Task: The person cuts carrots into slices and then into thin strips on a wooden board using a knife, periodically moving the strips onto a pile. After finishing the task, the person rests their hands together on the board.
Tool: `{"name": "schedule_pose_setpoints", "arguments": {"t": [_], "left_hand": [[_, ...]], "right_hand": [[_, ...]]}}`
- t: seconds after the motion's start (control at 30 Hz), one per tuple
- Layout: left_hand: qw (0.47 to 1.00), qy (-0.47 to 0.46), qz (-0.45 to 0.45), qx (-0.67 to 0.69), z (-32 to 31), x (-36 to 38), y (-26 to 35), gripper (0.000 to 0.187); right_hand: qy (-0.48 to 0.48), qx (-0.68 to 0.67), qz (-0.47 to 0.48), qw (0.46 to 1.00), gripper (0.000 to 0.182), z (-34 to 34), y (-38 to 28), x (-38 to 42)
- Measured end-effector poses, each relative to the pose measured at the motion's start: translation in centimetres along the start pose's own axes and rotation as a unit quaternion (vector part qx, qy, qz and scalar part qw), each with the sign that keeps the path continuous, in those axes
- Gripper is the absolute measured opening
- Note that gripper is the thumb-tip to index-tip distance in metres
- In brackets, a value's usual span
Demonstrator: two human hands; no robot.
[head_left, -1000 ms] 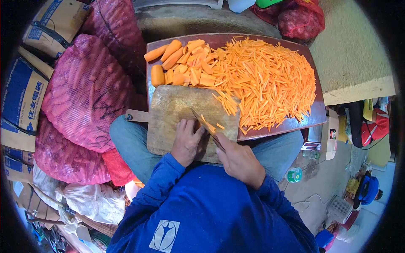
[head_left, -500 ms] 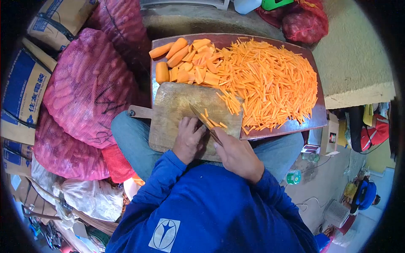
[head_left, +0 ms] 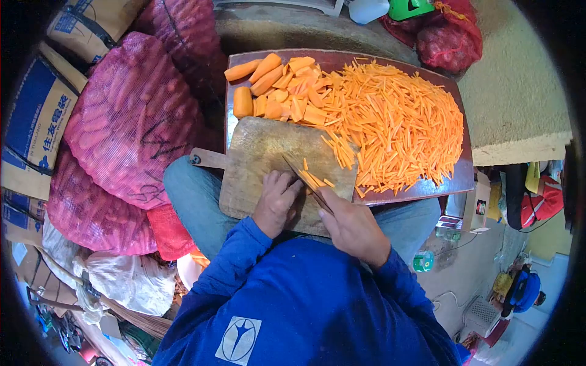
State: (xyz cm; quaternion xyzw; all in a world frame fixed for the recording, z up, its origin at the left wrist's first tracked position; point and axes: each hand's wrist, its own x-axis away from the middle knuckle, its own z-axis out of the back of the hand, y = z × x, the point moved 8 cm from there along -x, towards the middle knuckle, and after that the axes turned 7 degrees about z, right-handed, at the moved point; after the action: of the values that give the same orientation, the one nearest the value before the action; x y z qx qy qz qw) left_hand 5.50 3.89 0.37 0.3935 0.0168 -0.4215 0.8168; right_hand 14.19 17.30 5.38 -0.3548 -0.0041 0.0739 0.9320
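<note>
My right hand [head_left: 356,230] is closed round the handle of a knife [head_left: 297,172], its blade slanting across the wooden cutting board [head_left: 250,177]. My left hand [head_left: 278,202] rests on the board just left of the blade, fingers curled and closed; what lies under them is hidden. A few cut carrot strips [head_left: 316,180] lie against the blade's right side. More strips sit at the board's right edge, beside a large heap of carrot sticks [head_left: 403,125]. Behind the board are carrot slices [head_left: 298,110] and several whole peeled carrots [head_left: 267,79].
The board lies over my lap against a dark red tabletop [head_left: 467,174]. Mesh sacks of carrots [head_left: 131,122] and cardboard boxes [head_left: 46,116] stand to the left. At the back right is a red net bag [head_left: 448,46]. A person [head_left: 526,291] is far right.
The view has shifted slightly, so the table and board appear a little further right. Both hands and the knife keep nearly the same place on the board.
</note>
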Motion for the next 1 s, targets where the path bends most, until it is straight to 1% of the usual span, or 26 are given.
{"name": "schedule_pose_setpoints", "arguments": {"t": [0.07, 0.2, 0.3, 0.37, 0.4, 0.47, 0.5, 0.57, 0.6, 0.67, 0.7, 0.77, 0.8, 0.87, 0.9, 0.97, 1.0], "left_hand": [[1.000, -0.007, 0.006, -0.007, -0.1, 0.2, 0.0, 0.056], [0.999, -0.021, 0.011, -0.023, 0.0, 0.0, 0.3, 0.054], [0.999, -0.012, 0.002, -0.032, 0.0, 0.2, 0.6, 0.056], [0.998, -0.021, 0.003, -0.051, 0.1, 0.2, 0.5, 0.057], [0.998, -0.019, 0.002, -0.053, 0.1, 0.1, 0.4, 0.057], [0.998, -0.013, 0.008, -0.055, -0.1, 0.4, 0.2, 0.056], [0.998, -0.010, 0.013, -0.056, -0.1, 0.5, 0.0, 0.056], [0.999, -0.002, -0.006, -0.051, -0.1, 0.5, 0.2, 0.053], [0.999, -0.003, -0.007, -0.049, -0.1, 0.5, 0.2, 0.053], [0.998, 0.000, 0.002, -0.067, -0.2, 0.5, 0.2, 0.048], [0.998, -0.001, 0.000, -0.067, -0.2, 0.5, 0.5, 0.048], [0.996, 0.010, 0.006, -0.089, 0.0, 0.5, 0.5, 0.043], [0.996, 0.011, 0.005, -0.091, -0.1, 0.5, 0.3, 0.043], [0.996, 0.014, 0.002, -0.086, -0.5, 0.8, 0.1, 0.039], [0.996, 0.016, 0.008, -0.085, -0.3, 0.8, 0.2, 0.039], [0.996, 0.009, 0.008, -0.087, 0.0, 0.7, 0.5, 0.037], [0.996, 0.009, 0.008, -0.086, 0.1, 0.6, 0.5, 0.037]], "right_hand": [[-0.026, -0.026, -0.049, 0.998, 0.049, 1.0, -1.0, 1.4], [-0.052, -0.018, -0.076, 0.996, 0.050, -0.4, -0.5, 1.6], [-0.048, -0.011, -0.064, 0.997, 0.050, -1.5, 0.4, -0.3], [-0.024, -0.007, -0.016, 1.000, 0.048, -1.1, 0.1, -1.0], [-0.023, -0.006, -0.014, 1.000, 0.048, -0.6, -0.2, -0.7], [-0.056, -0.050, -0.072, 0.995, 0.045, 0.6, -0.6, 0.8], [-0.061, -0.050, -0.069, 0.994, 0.045, 0.8, -1.3, 1.1], [-0.093, -0.061, -0.145, 0.983, 0.046, 0.7, -0.9, 2.0], [-0.092, -0.061, -0.147, 0.983, 0.046, -0.1, -0.3, 1.9], [-0.025, -0.040, -0.044, 0.998, 0.044, -1.0, 0.1, 0.5], [-0.023, -0.040, -0.045, 0.998, 0.044, -1.0, 0.3, 0.1], [-0.017, -0.047, -0.016, 0.999, 0.047, -1.0, 0.1, -0.9], [-0.016, -0.047, -0.014, 0.999, 0.047, -0.6, -0.2, -0.7], [-0.038, -0.057, -0.053, 0.996, 0.046, 0.6, -0.5, 0.7], [-0.044, -0.056, -0.051, 0.996, 0.046, 0.9, -0.9, 1.1], [-0.071, -0.058, -0.087, 0.992, 0.043, 1.0, -0.9, 1.7], [-0.070, -0.058, -0.088, 0.992, 0.043, 0.7, -0.7, 1.4]]}}
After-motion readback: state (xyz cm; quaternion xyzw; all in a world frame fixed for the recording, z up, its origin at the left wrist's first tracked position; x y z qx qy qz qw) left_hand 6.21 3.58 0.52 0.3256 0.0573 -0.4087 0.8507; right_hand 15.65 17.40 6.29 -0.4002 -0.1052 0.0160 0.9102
